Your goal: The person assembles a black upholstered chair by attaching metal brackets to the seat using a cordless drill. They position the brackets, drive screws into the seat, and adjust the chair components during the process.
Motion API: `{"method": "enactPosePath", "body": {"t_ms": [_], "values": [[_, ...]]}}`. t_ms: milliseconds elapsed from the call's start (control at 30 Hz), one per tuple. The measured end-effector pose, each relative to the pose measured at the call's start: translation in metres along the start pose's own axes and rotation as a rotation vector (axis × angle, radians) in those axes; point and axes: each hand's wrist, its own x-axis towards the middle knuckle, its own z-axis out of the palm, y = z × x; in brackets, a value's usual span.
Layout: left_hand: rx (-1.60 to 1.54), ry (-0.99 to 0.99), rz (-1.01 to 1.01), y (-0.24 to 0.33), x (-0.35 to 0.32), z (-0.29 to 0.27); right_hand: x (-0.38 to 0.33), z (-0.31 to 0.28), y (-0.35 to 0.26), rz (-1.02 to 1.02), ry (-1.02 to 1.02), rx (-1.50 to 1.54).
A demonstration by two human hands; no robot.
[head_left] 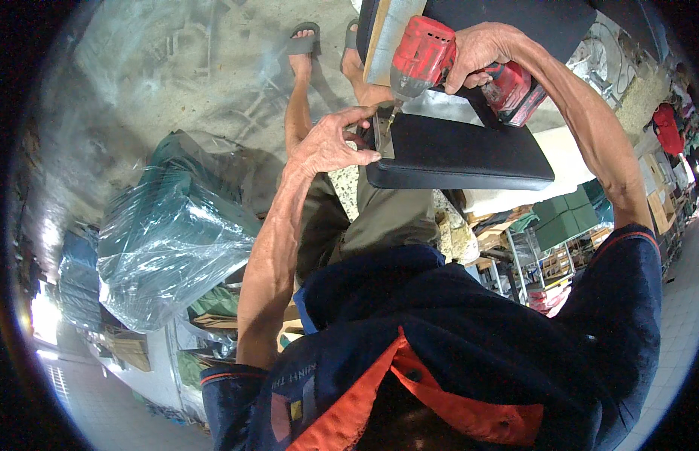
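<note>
Nearest the lens is your own dark blue shirt point(470, 338) with its orange collar lining point(409, 391), filling the lower half of the view. Both bare forearms rise from it toward the work.

Right hand point(477, 52): the fingers are closed fully around the handle of a red cordless drill point(424, 56). The drill body points down and to the left. Its bit point(392, 116) meets a small metal bracket point(384, 135) at the left end of a black padded cushion panel point(462, 154).

Left hand point(330, 143): it is partly closed, with thumb and fingertips pinched against the bracket and the left edge of the cushion panel, steadying both just beside the bit. The index finger extends along the top toward the drill tip.

The cushion panel lies roughly level in front of your chest, above your olive-trousered legs point(379, 218). A second dark panel with a pale wooden edge point(379, 45) stands behind the drill.

Below the work, your sandalled feet point(304, 37) rest on a concrete floor point(176, 68). To the left, green upholstered pieces wrapped in clear plastic film point(169, 240) are stacked near your left elbow. To the right, shelving with boxes and green stacked goods point(567, 218) stands well apart from the hands
</note>
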Motion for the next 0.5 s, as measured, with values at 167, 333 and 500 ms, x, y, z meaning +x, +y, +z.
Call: {"method": "enactPosePath", "body": {"t_ms": [167, 333, 500], "values": [[-0.015, -0.014, -0.009, -0.0020, 0.0005, -0.0017, -0.0008, 0.0006, -0.0019, -0.006, -0.005, -0.013], [-0.010, -0.018, -0.029, -0.0065, 0.0017, -0.0022, -0.0010, 0.0021, -0.0052, 0.015, -0.002, -0.040], [0.009, -0.003, 0.031, -0.0038, 0.0011, -0.0022, -0.0011, 0.0012, -0.0032, 0.002, -0.006, 0.008]]}}
